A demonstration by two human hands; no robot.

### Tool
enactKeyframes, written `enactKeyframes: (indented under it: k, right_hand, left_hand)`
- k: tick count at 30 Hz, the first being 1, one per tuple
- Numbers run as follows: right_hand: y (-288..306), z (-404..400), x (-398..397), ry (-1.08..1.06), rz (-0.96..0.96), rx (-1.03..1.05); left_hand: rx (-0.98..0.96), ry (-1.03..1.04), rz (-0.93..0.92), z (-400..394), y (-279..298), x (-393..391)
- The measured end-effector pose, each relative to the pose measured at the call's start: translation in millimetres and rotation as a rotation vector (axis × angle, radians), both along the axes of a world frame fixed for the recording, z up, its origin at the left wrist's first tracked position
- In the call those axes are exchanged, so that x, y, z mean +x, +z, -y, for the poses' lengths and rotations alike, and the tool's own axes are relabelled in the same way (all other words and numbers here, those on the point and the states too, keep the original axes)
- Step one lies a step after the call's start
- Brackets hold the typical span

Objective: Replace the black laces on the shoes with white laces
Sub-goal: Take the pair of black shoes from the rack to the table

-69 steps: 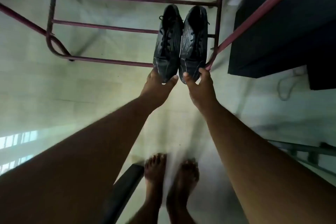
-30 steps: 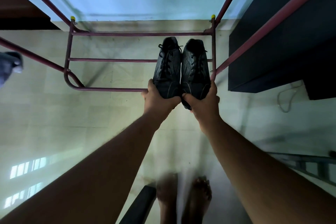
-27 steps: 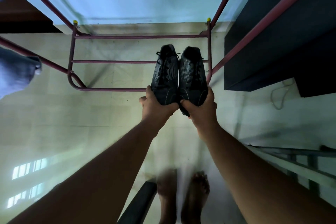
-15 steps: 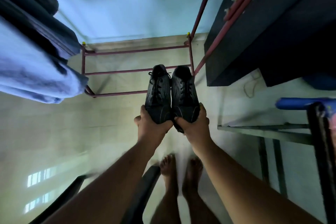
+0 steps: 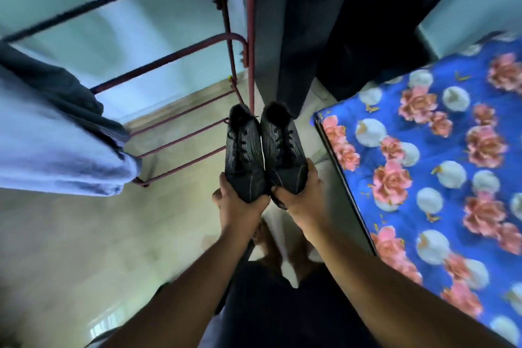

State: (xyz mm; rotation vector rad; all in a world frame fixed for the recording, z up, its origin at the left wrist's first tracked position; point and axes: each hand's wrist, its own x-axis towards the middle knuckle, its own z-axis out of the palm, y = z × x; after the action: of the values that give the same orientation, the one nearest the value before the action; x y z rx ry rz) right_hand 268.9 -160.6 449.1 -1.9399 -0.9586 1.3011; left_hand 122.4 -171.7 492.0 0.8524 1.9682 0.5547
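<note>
Black shoes, one in each grasp: your left hand (image 5: 236, 203) wraps the left shoe (image 5: 243, 157) by its toe, your right hand (image 5: 303, 195) the right shoe (image 5: 282, 150). You've lifted both off the red rack (image 5: 180, 138) and turned toward the floral bed (image 5: 423, 167); black laces (image 5: 240, 138) remain, unlacing not begun.

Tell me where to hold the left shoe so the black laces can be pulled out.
Keep the left shoe gripped at its toe end, where the left hand already wraps it from below. The black laces run along the upper's middle toward the heel opening, which points away from the person, so a toe grip leaves them uncovered. This is a judgement from its pose.
</note>
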Motion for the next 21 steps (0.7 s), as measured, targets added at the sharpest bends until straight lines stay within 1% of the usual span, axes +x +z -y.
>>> enactKeyframes:
  k: [6, 10, 14, 16, 21]
  right_hand:
    - [68.3, 41.7, 62.4, -0.182, -0.04, 0.074]
    - [91.0, 73.4, 115.9, -0.304, -0.033, 0.086]
    - [103.6, 102.9, 180.0, -0.467, 0.017, 0.083]
    - [106.1, 117.3, 215.9, -0.567, 0.016, 0.074]
    - [103.2, 161.6, 294.7, -0.766, 0.005, 0.087]
  left_hand:
    - [0.075, -0.17, 0.016, 20.8, 59.5, 61.2]
    - [0.122, -0.311, 0.056, 29.2, 81.1, 116.9]
    - [0.174, -0.469, 0.112, 32.3, 87.3, 185.6]
    - [0.183, -0.566, 0.109, 34.7, 86.3, 225.0]
    - [0.206, -0.781, 0.124, 51.4, 65.7, 321.9]
